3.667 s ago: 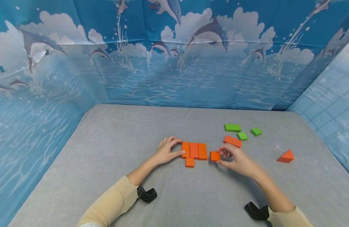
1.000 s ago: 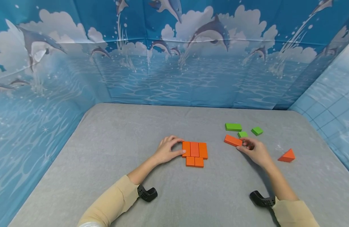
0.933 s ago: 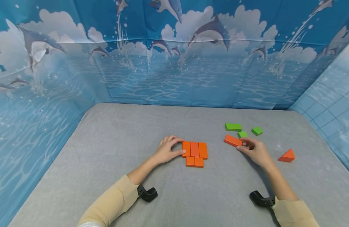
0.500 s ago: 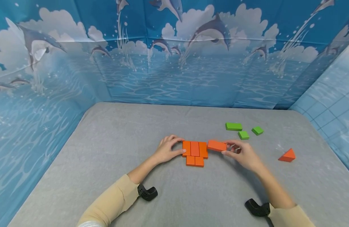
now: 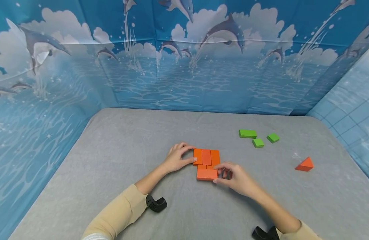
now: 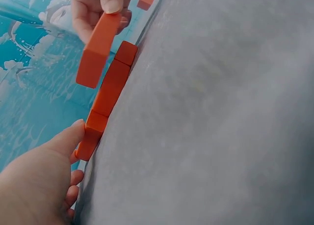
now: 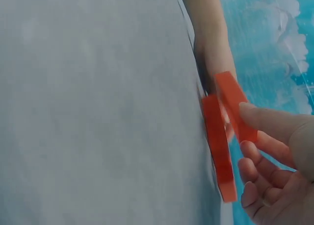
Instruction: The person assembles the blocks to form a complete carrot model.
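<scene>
In the head view, my right hand (image 5: pixel 236 180) pinches an orange rectangular block (image 5: pixel 206 174) by its right end, thumb at the near side and forefinger at the far side. The wrist views show this block raised above the others. Three upright orange blocks stand side by side; my left hand (image 5: pixel 176 159) holds the leftmost block (image 5: pixel 197 155) between thumb and forefinger. Below this row lie two small orange blocks, including the left small block (image 5: pixel 202 167), partly hidden by the held one. In the left wrist view, my left thumb (image 6: pixel 73 134) presses that leftmost block's side.
Back right on the grey cloth-covered table (image 5: pixel 142 133) lie a long green block (image 5: pixel 247 134) and two small green blocks, one nearer (image 5: pixel 258 143), one farther right (image 5: pixel 273 138). An orange triangular block (image 5: pixel 305 164) sits at the right. A dolphin-print curtain (image 5: pixel 184 80) closes the back.
The right hand set a second small block under the row, then took the orange rectangular block from beside the green ones and carried it left and nearer. The left hand stays put.
</scene>
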### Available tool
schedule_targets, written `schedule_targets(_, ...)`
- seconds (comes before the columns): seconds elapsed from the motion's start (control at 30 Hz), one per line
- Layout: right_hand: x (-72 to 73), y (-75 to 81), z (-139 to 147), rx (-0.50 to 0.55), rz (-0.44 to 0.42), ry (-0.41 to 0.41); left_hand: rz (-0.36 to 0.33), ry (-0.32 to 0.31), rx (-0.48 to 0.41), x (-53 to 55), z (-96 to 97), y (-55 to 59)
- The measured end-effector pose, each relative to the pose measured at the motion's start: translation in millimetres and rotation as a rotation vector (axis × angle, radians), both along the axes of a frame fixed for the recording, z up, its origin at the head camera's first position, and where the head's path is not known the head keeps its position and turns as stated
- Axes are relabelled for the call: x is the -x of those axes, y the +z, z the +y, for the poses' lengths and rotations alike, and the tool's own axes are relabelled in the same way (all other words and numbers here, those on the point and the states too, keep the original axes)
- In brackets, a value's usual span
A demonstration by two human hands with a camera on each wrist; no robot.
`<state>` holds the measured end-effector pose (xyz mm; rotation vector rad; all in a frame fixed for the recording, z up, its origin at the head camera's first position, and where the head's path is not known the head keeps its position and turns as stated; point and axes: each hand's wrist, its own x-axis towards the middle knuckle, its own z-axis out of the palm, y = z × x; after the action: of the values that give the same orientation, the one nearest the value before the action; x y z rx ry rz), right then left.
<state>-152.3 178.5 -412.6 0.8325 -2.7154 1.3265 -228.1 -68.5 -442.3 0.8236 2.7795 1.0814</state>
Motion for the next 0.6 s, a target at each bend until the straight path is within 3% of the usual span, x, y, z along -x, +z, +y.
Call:
schedule_targets(0.2, -4.8, -2.1, -4.9, 0.027, -0.049, 0.048, 0.006, 0.0, -0.012, -0.1, -0.4, -0.8)
schedule_targets(0.47, -8.1, -2.1, -2.8, -0.003, -0.11, 0.051, 0.005, -0.006, -0.023, 0.9, -0.8, -2.7)
schedule_targets(0.6, -9.3, -1.9, -2.1, -0.045, -0.112, 0.045, 0.056, -0.03, -0.065, 5.3, -3.2, -12.3)
